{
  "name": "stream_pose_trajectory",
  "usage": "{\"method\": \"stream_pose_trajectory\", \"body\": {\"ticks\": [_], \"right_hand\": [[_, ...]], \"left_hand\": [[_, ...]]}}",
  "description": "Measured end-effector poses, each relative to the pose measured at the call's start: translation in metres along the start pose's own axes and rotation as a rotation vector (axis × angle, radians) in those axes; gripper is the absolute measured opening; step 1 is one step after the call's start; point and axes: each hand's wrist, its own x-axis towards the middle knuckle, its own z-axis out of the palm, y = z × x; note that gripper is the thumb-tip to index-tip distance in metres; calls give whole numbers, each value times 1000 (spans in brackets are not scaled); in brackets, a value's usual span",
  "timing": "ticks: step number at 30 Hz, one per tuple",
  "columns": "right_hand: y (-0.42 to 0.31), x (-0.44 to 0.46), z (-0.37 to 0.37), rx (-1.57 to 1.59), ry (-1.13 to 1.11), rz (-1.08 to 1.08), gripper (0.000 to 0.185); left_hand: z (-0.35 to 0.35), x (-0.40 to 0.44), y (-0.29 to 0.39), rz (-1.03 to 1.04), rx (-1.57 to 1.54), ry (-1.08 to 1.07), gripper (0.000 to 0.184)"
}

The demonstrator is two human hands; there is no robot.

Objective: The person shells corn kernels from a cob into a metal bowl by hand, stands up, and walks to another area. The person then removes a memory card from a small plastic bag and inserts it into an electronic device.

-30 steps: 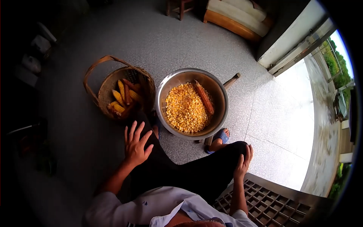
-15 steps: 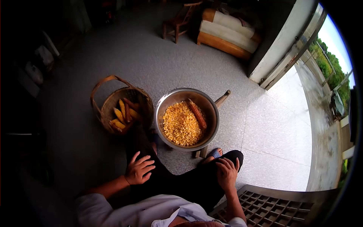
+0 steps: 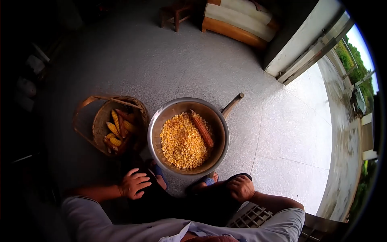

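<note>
My left hand (image 3: 136,184) rests on my dark-trousered left knee, its fingers spread and holding nothing. Over the right knee lies my right hand (image 3: 241,188), empty, with its fingers loosely bent. In front of my feet stands a wide metal basin (image 3: 220,151) holding a heap of yellow corn kernels (image 3: 181,141). A reddish corncob (image 3: 202,129) lies on the kernels along the right side. Left of the basin, a wicker basket (image 3: 97,127) with a tall handle holds several ears of corn (image 3: 113,129), some yellow, some reddish.
A wooden handle-like bar (image 3: 233,105) sticks out past the basin's far right rim. A wooden chair (image 3: 176,17) and a padded wooden seat (image 3: 238,26) stand at the back. On the right a doorway (image 3: 300,60) opens outdoors. A lattice seat (image 3: 252,215) shows beside me.
The view has shifted, and the basin looks nearer. My right hand has turned, its elbow now out to the right, and settled over the knee. My left hand stays on its knee.
</note>
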Motion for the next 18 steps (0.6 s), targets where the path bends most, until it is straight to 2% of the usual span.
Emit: {"method": "stream_pose_trajectory", "body": {"ticks": [4, 6, 8, 12, 14, 16, 17, 18], "right_hand": [[14, 1, -8, 1, -120, 99, 26], [19, -1, -6, 37, -138, 111, 25], [17, -3, -2, 28, -207, 151, 22], [-14, -1, 5, -15, -140, 256, 19], [-41, 6, 0, -73, -186, 320, 22], [-72, 6, 14, -175, -245, 616, 26], [-96, 7, 27, -192, -161, 722, 26], [-123, 13, 37, -208, -74, 831, 28]], "left_hand": [[-15, 14, -17, -7, -91, -35, 41], [-25, 22, -19, 4, -125, -126, 39], [-38, 29, -18, 0, -163, -124, 33], [-56, 33, -13, 52, -235, -190, 24], [-62, 44, 11, 23, -176, -614, 30], [-57, 54, 72, 16, -256, -938, 41], [-64, 63, 105, -23, -306, -1193, 47], [0, 37, 118, -134, -375, -1285, 51]]}}
